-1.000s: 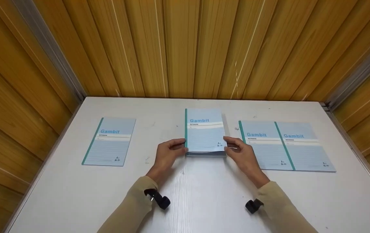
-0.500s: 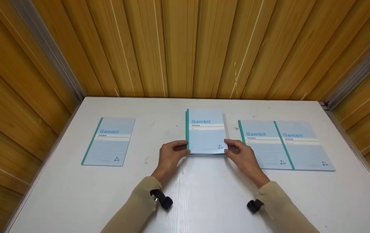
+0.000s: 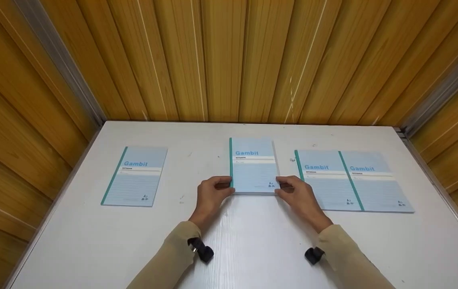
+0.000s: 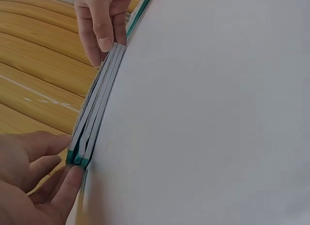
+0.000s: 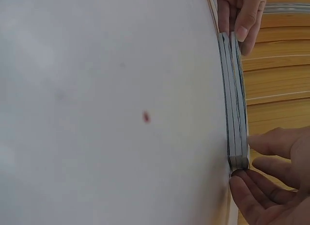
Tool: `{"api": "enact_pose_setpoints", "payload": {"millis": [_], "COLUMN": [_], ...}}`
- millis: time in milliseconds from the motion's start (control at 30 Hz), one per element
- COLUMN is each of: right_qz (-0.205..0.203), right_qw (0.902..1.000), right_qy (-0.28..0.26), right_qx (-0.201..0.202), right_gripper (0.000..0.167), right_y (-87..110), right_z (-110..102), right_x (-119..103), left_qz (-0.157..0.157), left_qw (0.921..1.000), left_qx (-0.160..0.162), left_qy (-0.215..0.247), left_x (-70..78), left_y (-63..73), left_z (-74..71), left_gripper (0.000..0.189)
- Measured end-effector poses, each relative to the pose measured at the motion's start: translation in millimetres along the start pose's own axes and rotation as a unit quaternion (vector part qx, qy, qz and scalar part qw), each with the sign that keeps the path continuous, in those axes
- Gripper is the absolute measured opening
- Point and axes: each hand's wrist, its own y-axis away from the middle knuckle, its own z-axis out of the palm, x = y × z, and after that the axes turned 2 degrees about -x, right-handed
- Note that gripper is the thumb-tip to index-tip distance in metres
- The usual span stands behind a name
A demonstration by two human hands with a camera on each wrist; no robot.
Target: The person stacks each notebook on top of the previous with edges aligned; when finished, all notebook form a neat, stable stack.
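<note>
A stack of light-blue "Gambit" notebooks [image 3: 253,172] with green spines lies in the middle of the white table, its sides nearly in line. My left hand [image 3: 213,196] grips the near left corner, fingertips on the spine side. At the near right corner my right hand [image 3: 299,196] holds the opposite edge between thumb and fingers. Thin gaps show between the layered notebooks [image 4: 99,104] in the left wrist view. In the right wrist view the stacked page edges [image 5: 234,99] sit close together, with fingers at both ends.
One notebook [image 3: 134,176] lies alone on the left of the table [image 3: 72,241]. Two more lie side by side at the right, a nearer one [image 3: 325,188] and an outer one [image 3: 377,188]. A wood-patterned wall [image 3: 221,60] rises behind the table.
The top notebook, which stood offset and raised over those below, has come down flush onto the stack. Both hands have moved slightly toward the near edge with it.
</note>
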Motion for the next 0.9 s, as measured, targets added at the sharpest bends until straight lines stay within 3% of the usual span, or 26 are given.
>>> {"api": "enact_pose_setpoints", "payload": {"millis": [433,900], "right_qz": [0.029,0.027], "right_qw": [0.9994,0.9995], "right_qy": [-0.007,0.01], "right_qx": [-0.016,-0.01], "right_gripper": [0.049,0.047], "right_y": [1.8,2.7], "right_z": [1.1,2.3], "right_x": [0.7,4.3], "left_qz": [0.019,0.016], "left_qw": [0.999,0.9989], "left_qx": [-0.025,-0.02], "left_qy": [-0.032,-0.039], "left_x": [-4.1,-5.5], "left_y": [0.9,1.3], "left_z": [0.1,1.8], "left_gripper": [0.042,0.043]}}
